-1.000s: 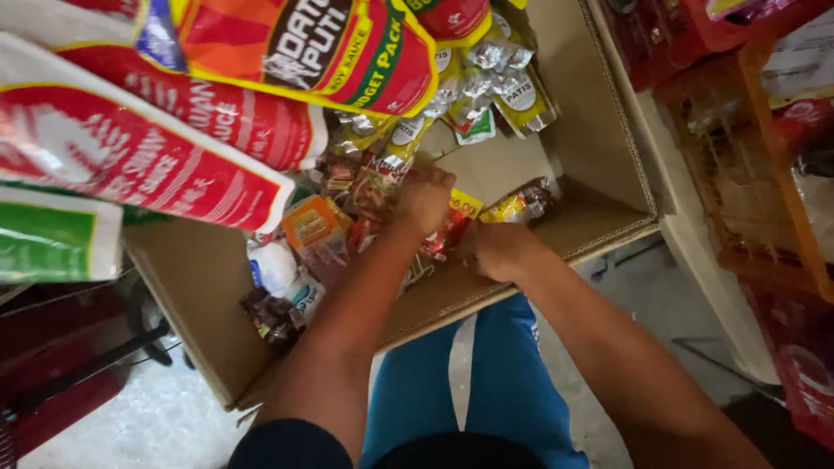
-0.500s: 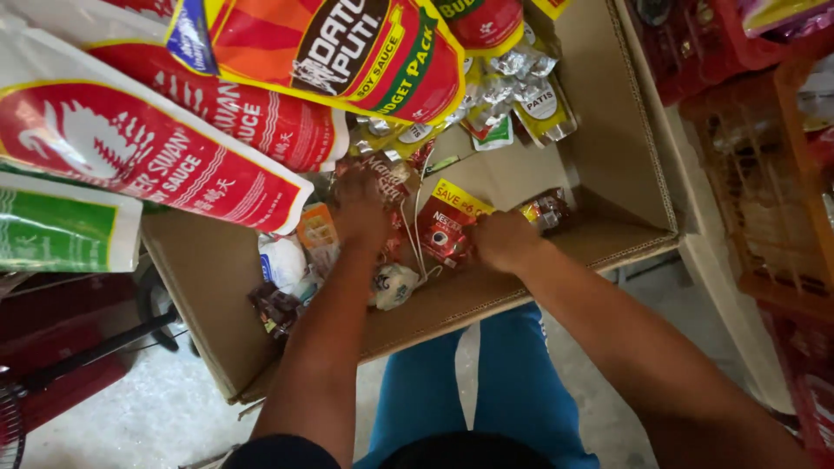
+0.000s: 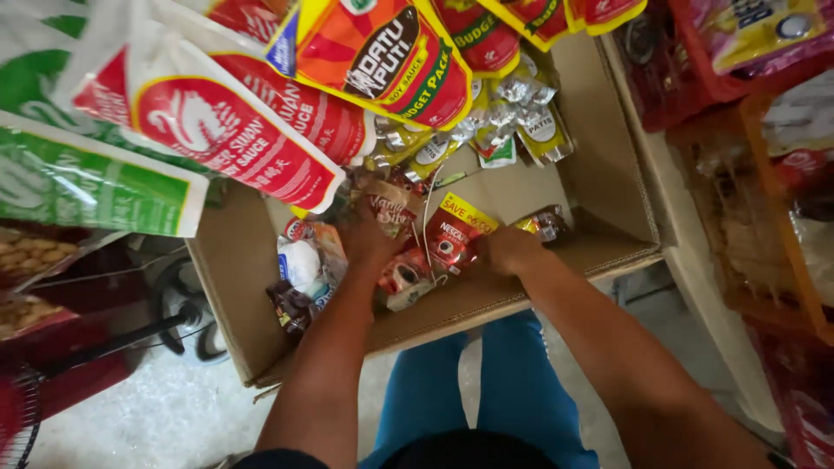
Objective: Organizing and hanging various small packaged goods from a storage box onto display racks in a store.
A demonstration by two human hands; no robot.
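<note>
Cardboard box (image 3: pixel 608 174), centre of frame, open. Inside, lower middle: heap of small sachets (image 3: pixel 426 252); left hand (image 3: pixel 369 239) on its left part, right hand (image 3: pixel 508 250) on its right edge. Wrapped packets (image 3: pixel 300 265) in the box's lower left, left of the left hand. Strips of small packets (image 3: pixel 512 122) at upper centre, hanging over the box. Large sauce pouches (image 3: pixel 226 139) across the upper left, overlapping the box's rim. Shelf of goods (image 3: pixel 764 174) along the right edge, outside the box. Fan stand (image 3: pixel 130 334) at lower left, on the floor (image 3: pixel 165 417).

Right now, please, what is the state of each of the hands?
Left hand: down among the sachets in the cardboard box; grip cannot be told.
Right hand: closed on a red sachet strip.
</note>
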